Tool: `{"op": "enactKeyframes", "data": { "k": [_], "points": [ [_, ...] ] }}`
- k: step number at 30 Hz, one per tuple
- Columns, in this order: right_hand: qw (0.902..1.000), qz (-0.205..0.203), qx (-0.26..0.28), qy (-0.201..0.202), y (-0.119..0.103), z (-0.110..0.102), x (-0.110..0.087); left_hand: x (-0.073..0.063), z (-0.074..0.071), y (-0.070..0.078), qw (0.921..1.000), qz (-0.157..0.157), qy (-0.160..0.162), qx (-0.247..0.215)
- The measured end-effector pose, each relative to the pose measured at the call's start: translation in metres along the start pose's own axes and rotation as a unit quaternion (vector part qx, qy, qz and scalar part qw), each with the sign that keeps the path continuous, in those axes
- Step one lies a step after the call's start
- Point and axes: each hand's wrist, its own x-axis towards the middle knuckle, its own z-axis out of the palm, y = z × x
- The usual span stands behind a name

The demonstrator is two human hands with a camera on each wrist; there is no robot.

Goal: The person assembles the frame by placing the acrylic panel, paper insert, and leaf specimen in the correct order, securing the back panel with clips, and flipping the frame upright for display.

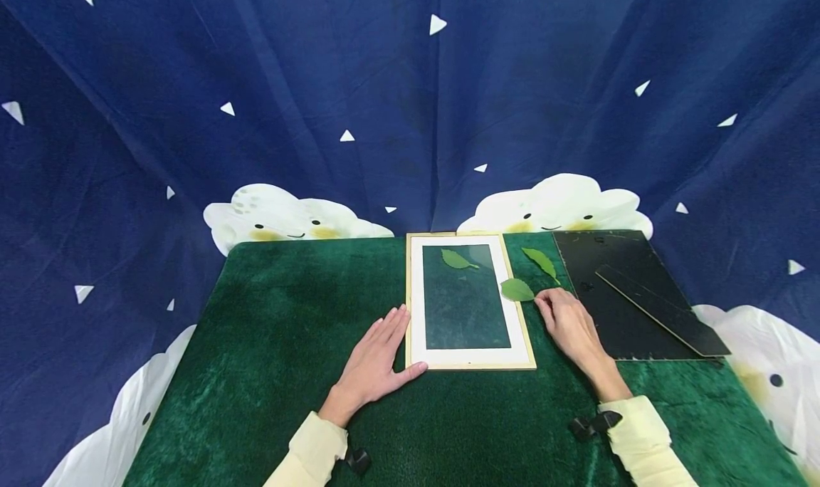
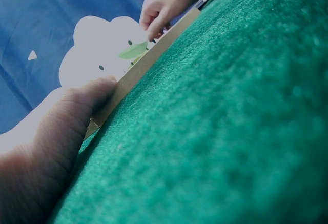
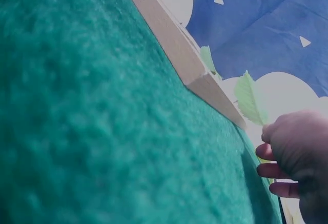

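Observation:
A light wooden picture frame with a white mat lies flat on the green cloth. My left hand rests against its lower left corner, fingers straight along the left side and thumb at the bottom edge. In my right hand a green leaf is pinched by its stem between thumb and fingertips, its blade reaching over the frame's right edge. The right wrist view shows that leaf raised upright from the fingertips. A second leaf lies inside the frame near the top. Another leaf lies on the cloth right of the frame.
The black backing board with its stand leg lies at the right, beyond my right hand. Green plush cloth covers the table. A blue curtain with white clouds and triangles hangs behind and at the sides.

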Motion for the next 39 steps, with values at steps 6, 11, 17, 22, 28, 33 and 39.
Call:
{"op": "enactKeyframes", "data": {
  "k": [6, 11, 17, 22, 28, 33, 39],
  "points": [
    [0.9999, -0.012, -0.011, -0.004, -0.008, 0.0, 0.002, 0.0, 0.0, 0.0, 1.0, 0.0, -0.003, -0.004],
    [0.9997, -0.023, -0.008, -0.005, -0.011, 0.002, 0.006, 0.0, 0.0, -0.001, 1.0, 0.0, -0.004, 0.0],
    [0.9993, -0.036, -0.01, 0.002, -0.015, 0.006, 0.012, 0.0, 0.001, -0.001, 1.0, 0.0, -0.001, -0.001],
    [0.9991, -0.04, -0.009, -0.004, -0.022, 0.01, 0.018, 0.001, 0.001, -0.001, 1.0, 0.0, -0.002, -0.003],
    [0.9981, -0.059, -0.011, -0.009, -0.031, 0.016, 0.025, 0.0, 0.001, -0.001, 1.0, -0.001, -0.001, -0.005],
    [0.997, -0.077, -0.002, -0.007, -0.041, 0.021, 0.031, 0.0, 0.002, -0.001, 1.0, -0.001, 0.001, -0.007],
    [0.9949, -0.1, 0.003, -0.011, -0.052, 0.028, 0.035, 0.0, 0.001, 0.0, 1.0, -0.003, -0.003, -0.005]
  ]
}}
